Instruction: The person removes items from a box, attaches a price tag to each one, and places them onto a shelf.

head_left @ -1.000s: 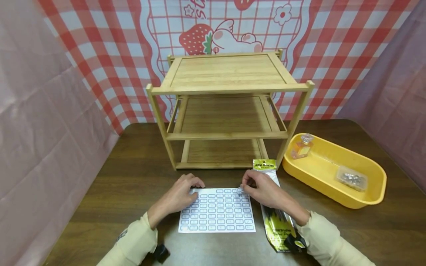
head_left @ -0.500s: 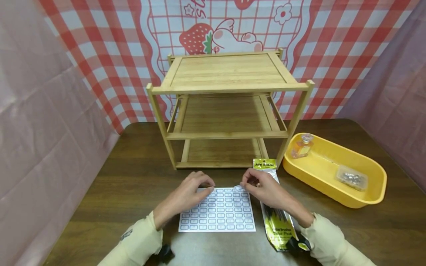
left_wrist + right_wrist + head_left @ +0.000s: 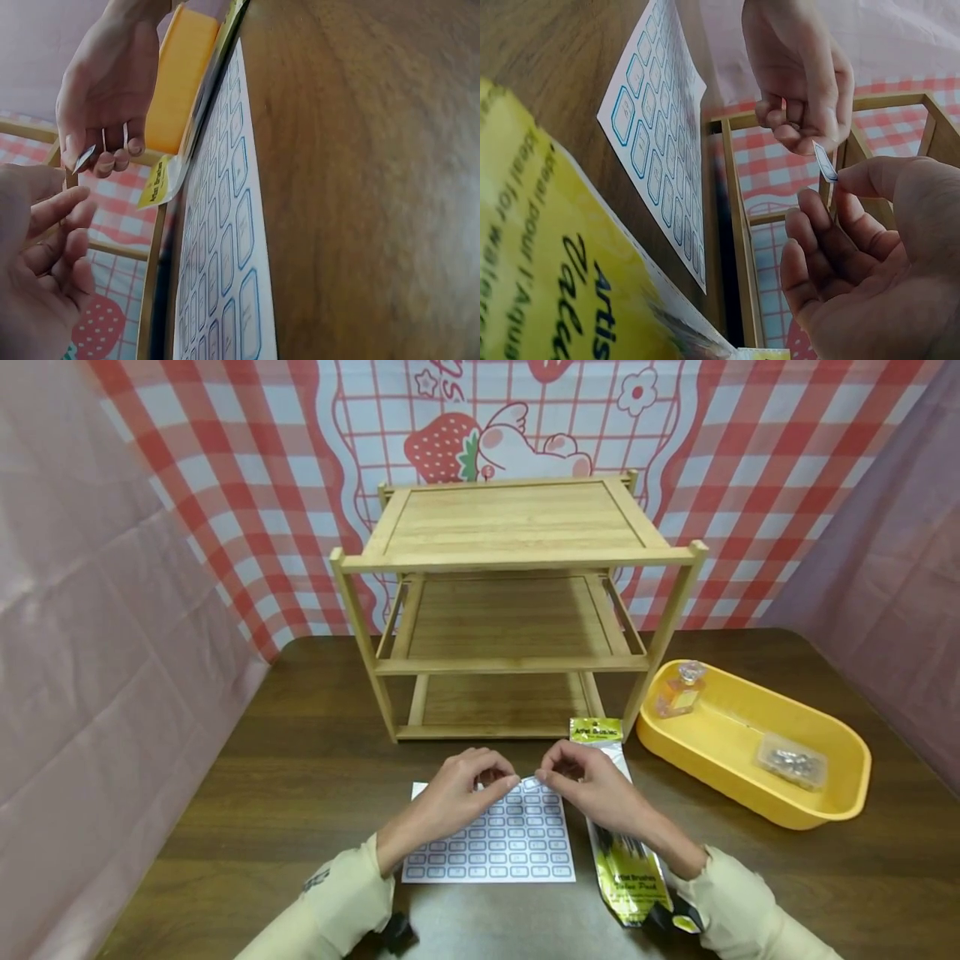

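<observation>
While the right hand (image 3: 600, 789) pinches the small label (image 3: 825, 163) by one end, I see the left hand (image 3: 459, 795) loosely curled, thumb and forefinger right at the label's other end — can't tell whether they grip it. Label sits between the two sets of fingertips, by the sheet's far edge. My read: near weightless, thin, bendy, creases easily, probably tacky behind; I'd hold it by its extreme edges only. Below the fingers, the sheet (image 3: 517, 845): white paper, rows of blue rounded frames. Under the right forearm, glossy yellow brush packet (image 3: 633, 885); beyond the fingertips, pale wooden rack (image 3: 517, 522) — squared posts, flat panels.
</observation>
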A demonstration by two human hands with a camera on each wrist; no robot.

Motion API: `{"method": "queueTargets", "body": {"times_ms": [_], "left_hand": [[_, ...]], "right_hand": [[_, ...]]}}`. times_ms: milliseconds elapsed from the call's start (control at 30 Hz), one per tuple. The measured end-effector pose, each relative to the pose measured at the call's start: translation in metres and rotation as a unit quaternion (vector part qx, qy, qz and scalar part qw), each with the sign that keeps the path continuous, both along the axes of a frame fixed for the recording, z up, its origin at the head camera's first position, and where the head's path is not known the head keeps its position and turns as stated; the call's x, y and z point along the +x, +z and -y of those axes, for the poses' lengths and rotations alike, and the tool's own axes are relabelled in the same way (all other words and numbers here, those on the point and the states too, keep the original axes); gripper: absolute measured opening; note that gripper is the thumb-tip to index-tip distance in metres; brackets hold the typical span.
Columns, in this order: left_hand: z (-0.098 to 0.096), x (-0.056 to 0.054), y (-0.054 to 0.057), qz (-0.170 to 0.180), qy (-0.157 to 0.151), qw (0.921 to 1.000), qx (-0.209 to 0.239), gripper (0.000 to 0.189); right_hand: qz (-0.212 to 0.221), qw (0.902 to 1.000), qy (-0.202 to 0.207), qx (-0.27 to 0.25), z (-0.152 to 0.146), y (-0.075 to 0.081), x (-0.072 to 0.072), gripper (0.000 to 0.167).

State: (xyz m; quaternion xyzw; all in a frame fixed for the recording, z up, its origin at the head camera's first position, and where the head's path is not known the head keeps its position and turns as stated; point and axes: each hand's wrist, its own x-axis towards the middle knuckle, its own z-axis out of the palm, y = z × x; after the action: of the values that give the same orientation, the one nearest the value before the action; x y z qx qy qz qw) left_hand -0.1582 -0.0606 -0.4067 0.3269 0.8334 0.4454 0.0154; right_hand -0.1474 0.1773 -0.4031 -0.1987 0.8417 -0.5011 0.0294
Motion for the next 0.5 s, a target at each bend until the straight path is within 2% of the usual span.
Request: {"method": "queueTargets", "body": {"times_ms": [267,500], "left_hand": [[-0.0081,-0.0004,-0.0055,-0.017,0.006,0.9993,0.034,0.004],[-0.0094,-0.0007,-0.008,-0.026,0.003,0.9988,0.042,0.004]], "right_hand": [[0.001,1.0,-0.001,-0.009,0.0021,-0.0021,0.0013,0.006],[0.002,1.0,0.0,-0.006,0.002,-0.0021,0.0026,0.006]]}}
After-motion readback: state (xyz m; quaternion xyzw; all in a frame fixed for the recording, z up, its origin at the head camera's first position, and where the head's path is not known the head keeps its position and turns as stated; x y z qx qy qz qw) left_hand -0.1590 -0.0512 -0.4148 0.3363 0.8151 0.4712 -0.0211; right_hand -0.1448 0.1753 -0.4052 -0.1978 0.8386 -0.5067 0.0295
